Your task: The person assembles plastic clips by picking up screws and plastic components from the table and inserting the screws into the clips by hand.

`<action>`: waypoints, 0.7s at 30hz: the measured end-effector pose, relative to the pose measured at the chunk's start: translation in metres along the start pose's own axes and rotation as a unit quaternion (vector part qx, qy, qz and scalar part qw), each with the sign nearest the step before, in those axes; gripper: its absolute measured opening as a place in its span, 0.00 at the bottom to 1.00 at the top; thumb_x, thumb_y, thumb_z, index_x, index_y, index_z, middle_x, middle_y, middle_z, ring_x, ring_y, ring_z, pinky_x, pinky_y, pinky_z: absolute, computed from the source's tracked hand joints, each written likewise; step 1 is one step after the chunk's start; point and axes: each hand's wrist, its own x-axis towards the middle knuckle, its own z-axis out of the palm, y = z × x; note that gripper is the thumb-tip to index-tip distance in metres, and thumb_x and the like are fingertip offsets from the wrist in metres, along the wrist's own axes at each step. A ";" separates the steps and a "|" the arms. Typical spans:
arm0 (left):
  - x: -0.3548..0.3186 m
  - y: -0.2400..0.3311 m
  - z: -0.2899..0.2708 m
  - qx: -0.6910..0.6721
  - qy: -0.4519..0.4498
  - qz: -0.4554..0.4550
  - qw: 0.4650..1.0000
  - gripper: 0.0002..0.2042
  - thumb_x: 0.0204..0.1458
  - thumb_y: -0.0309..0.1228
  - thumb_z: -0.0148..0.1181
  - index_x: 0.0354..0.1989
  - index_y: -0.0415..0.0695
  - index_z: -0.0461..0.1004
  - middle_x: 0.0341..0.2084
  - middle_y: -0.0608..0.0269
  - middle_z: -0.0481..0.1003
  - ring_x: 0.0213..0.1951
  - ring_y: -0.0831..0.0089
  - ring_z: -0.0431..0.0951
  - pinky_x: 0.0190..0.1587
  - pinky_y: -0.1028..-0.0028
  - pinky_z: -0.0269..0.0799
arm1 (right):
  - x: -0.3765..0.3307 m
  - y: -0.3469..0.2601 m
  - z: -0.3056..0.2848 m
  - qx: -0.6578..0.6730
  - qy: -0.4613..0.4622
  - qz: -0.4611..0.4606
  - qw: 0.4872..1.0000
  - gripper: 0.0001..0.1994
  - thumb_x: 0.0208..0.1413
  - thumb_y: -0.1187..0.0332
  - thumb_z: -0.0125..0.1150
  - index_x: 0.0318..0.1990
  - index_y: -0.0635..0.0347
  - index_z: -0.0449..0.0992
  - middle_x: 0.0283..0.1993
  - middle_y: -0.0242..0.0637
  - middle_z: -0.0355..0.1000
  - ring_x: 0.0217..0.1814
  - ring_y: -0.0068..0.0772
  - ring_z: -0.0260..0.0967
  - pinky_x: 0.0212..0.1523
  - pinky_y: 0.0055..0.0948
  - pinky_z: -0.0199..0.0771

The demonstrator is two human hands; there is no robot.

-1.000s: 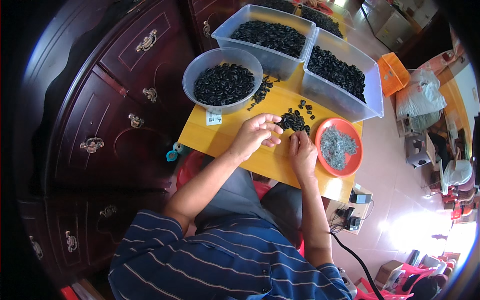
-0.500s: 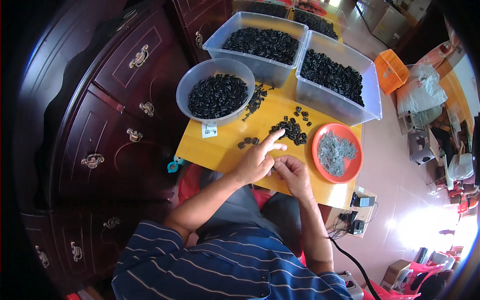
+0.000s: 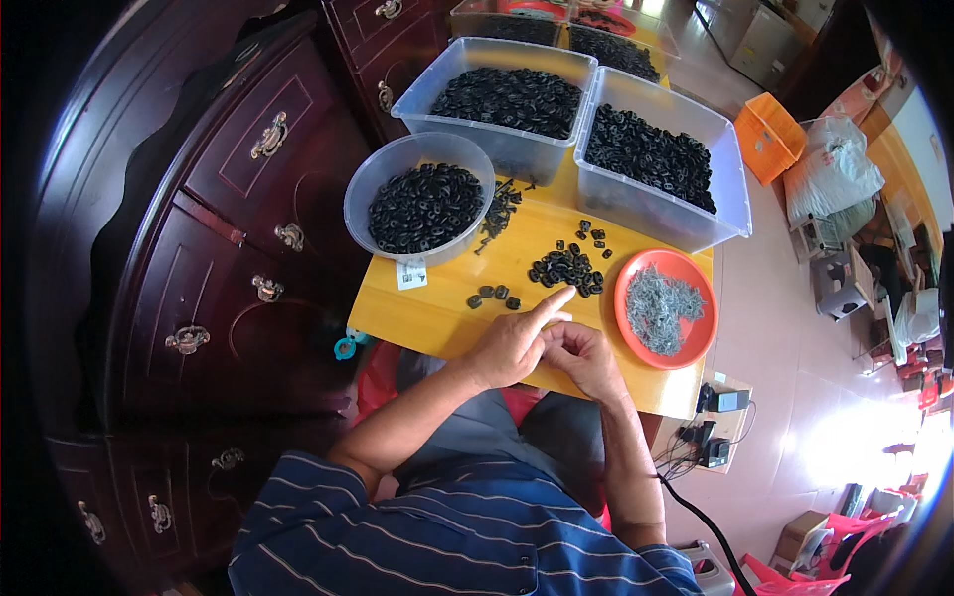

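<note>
My left hand (image 3: 509, 348) is over the front edge of the yellow table (image 3: 397, 316), index finger stretched out, other fingers curled in. Touching it, my right hand (image 3: 588, 362) has thumb and fingers pinched together. Whatever lies between the fingertips is hidden. Just beyond the left index finger is a loose pile of small black oval parts (image 3: 566, 270), with a few strays behind it. A small group of black parts (image 3: 501, 293) rests beyond my left knuckles. Right of my hands stands an orange-red plate (image 3: 623, 316) heaped with small silvery metal pieces (image 3: 664, 306).
A round clear tub (image 3: 358, 214) and two rectangular clear bins (image 3: 487, 52) (image 3: 661, 223), filled with black parts, line the table's far side. Thin black pieces (image 3: 500, 211) lie beside the tub. Dark wooden drawers (image 3: 238, 149) stand left; an orange crate (image 3: 770, 137) sits right.
My left hand's middle finger has curled in, leaving the index finger extended. Both hands stay together. One more black part shows in the small group beyond my left hand. The view has shifted slightly.
</note>
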 end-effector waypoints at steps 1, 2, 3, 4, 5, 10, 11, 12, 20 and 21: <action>0.000 -0.001 0.001 0.000 -0.002 0.001 1.000 0.37 0.55 0.15 0.44 0.77 0.48 0.53 0.51 0.43 0.81 0.51 0.42 0.82 0.54 0.53 0.79 | 0.000 0.000 0.000 -0.003 -0.005 0.002 1.000 0.08 0.66 0.70 0.65 0.44 0.67 0.82 0.35 0.26 0.79 0.34 0.13 0.72 0.37 0.21 0.75; 0.000 -0.002 0.003 -0.002 0.008 0.007 1.000 0.36 0.56 0.17 0.46 0.77 0.47 0.53 0.49 0.41 0.81 0.48 0.41 0.82 0.51 0.52 0.79 | 0.000 0.000 0.001 -0.002 -0.003 0.002 1.000 0.08 0.66 0.70 0.65 0.44 0.67 0.82 0.35 0.26 0.79 0.34 0.13 0.72 0.37 0.21 0.75; 0.000 -0.004 0.005 -0.004 0.017 0.014 1.000 0.35 0.57 0.18 0.48 0.77 0.47 0.53 0.47 0.38 0.81 0.44 0.40 0.83 0.47 0.50 0.79 | 0.000 0.001 0.004 -0.031 0.012 -0.006 0.999 0.08 0.65 0.70 0.65 0.43 0.66 0.83 0.33 0.25 0.79 0.33 0.13 0.71 0.36 0.21 0.74; -0.001 -0.006 0.007 -0.004 0.015 0.013 1.000 0.35 0.57 0.18 0.48 0.77 0.47 0.53 0.47 0.38 0.81 0.44 0.40 0.83 0.47 0.50 0.79 | -0.001 0.002 0.006 -0.060 0.027 -0.013 0.998 0.07 0.65 0.70 0.66 0.42 0.66 0.83 0.32 0.25 0.78 0.32 0.12 0.70 0.35 0.20 0.73; -0.002 -0.008 0.009 0.005 0.018 0.000 1.000 0.35 0.58 0.18 0.47 0.77 0.47 0.53 0.46 0.38 0.81 0.44 0.40 0.83 0.47 0.50 0.79 | -0.001 0.006 0.006 -0.058 0.028 -0.011 0.998 0.07 0.65 0.70 0.66 0.42 0.66 0.83 0.32 0.25 0.78 0.32 0.12 0.70 0.35 0.20 0.73; -0.003 -0.017 0.016 -0.001 0.036 -0.008 0.999 0.33 0.59 0.19 0.47 0.76 0.44 0.55 0.45 0.40 0.82 0.43 0.41 0.83 0.46 0.51 0.80 | 0.002 0.013 0.009 -0.106 0.060 -0.034 0.992 0.07 0.61 0.70 0.66 0.40 0.65 0.83 0.28 0.23 0.76 0.30 0.10 0.68 0.31 0.20 0.69; -0.002 -0.016 0.015 -0.018 0.045 0.010 0.999 0.31 0.59 0.19 0.48 0.74 0.43 0.58 0.46 0.40 0.81 0.44 0.41 0.83 0.47 0.52 0.80 | 0.002 0.012 0.009 -0.105 0.061 -0.032 0.992 0.07 0.61 0.70 0.66 0.40 0.65 0.83 0.28 0.23 0.76 0.30 0.10 0.68 0.31 0.20 0.69; -0.001 -0.015 0.014 -0.034 0.053 0.028 0.998 0.29 0.60 0.19 0.49 0.72 0.42 0.61 0.47 0.40 0.81 0.44 0.41 0.83 0.47 0.53 0.80 | 0.001 0.011 0.007 -0.099 0.071 -0.031 0.992 0.06 0.61 0.71 0.66 0.40 0.65 0.82 0.29 0.23 0.76 0.30 0.10 0.68 0.31 0.19 0.69; 0.007 -0.012 -0.005 -0.166 0.055 0.010 0.985 0.05 0.59 0.19 0.64 0.43 0.37 0.82 0.33 0.64 0.79 0.30 0.83 0.79 0.32 0.79 0.74 | 0.001 -0.008 -0.007 0.122 0.051 0.050 0.990 0.06 0.64 0.69 0.67 0.43 0.62 0.81 0.33 0.26 0.78 0.31 0.13 0.70 0.35 0.17 0.71; 0.007 -0.013 -0.005 -0.170 0.051 0.013 0.984 0.05 0.59 0.19 0.65 0.42 0.38 0.83 0.34 0.66 0.80 0.30 0.84 0.78 0.32 0.80 0.74 | 0.000 -0.008 -0.007 0.123 0.052 0.050 0.990 0.06 0.64 0.69 0.67 0.43 0.62 0.81 0.33 0.26 0.78 0.31 0.13 0.70 0.35 0.17 0.71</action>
